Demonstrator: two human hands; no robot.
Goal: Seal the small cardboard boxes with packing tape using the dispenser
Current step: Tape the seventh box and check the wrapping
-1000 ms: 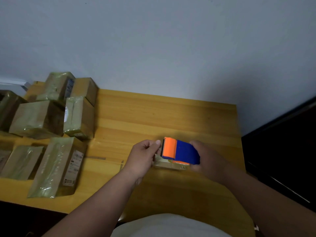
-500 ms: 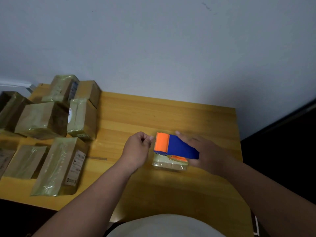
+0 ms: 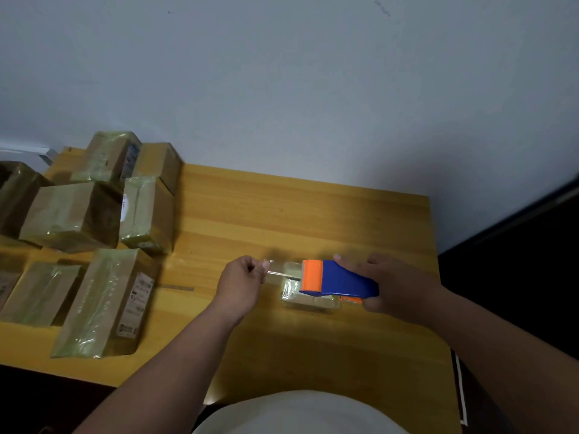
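Observation:
A small tape-wrapped cardboard box (image 3: 308,298) lies on the wooden table (image 3: 313,214), right of centre. Above it my right hand (image 3: 396,288) grips a blue and orange tape dispenser (image 3: 336,278), orange end pointing left. A strip of clear tape (image 3: 283,272) runs from the dispenser's orange end leftward. My left hand (image 3: 242,281) pinches the free end of that strip, a short way left of the box. The dispenser hides much of the box's top.
Several tape-wrapped cardboard boxes (image 3: 106,296) are piled on the table's left part, some stacked at the back left (image 3: 147,211). A short tape scrap (image 3: 177,288) lies on the wood between them and my left hand. The table's right edge borders dark floor.
My left hand has drawn away to the left from the dispenser, pulling out a length of tape. The dispenser stays over the small box, its orange end now further from my left fingers.

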